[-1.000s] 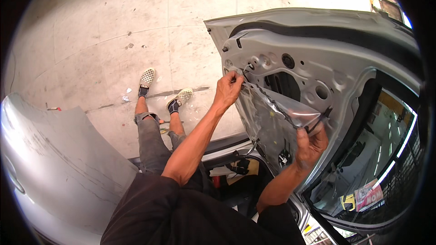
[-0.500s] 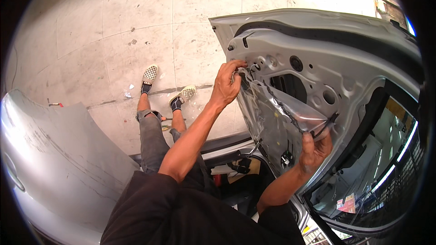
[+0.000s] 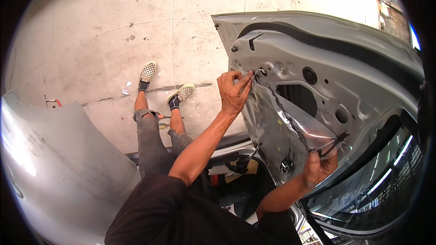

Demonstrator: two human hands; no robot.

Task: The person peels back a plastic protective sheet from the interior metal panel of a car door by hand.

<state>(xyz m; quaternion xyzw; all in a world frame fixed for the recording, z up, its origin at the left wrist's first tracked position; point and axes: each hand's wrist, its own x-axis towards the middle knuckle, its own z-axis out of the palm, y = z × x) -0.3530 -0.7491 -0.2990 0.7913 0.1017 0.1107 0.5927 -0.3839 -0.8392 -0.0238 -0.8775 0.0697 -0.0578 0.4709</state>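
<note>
A clear plastic sheet (image 3: 277, 131) with a black sealant line hangs over the inner side of a silver car door (image 3: 293, 59). My left hand (image 3: 235, 93) is closed in a pinch at the sheet's upper left corner, beside a small hole with wiring (image 3: 260, 71). Lower down, my right hand (image 3: 320, 169) grips the sheet's right edge between thumb and fingers, where black sealant bunches up. This right part of the sheet stands off the metal, below the large opening (image 3: 297, 100). Some fingertips of my right hand are hidden behind the sheet.
The door window (image 3: 368, 186) lies at the right. A scuffed silver car panel (image 3: 68, 154) stands at my left. Orange-handled tools (image 3: 162, 117) lie on the concrete floor (image 3: 113, 41) by my legs. Below the door, the sill and dark car interior (image 3: 238, 186) show.
The whole view has shifted slightly. My left fingers have drawn together into a pinch closer to the wiring hole. My right hand keeps its grip on the sheet's edge.
</note>
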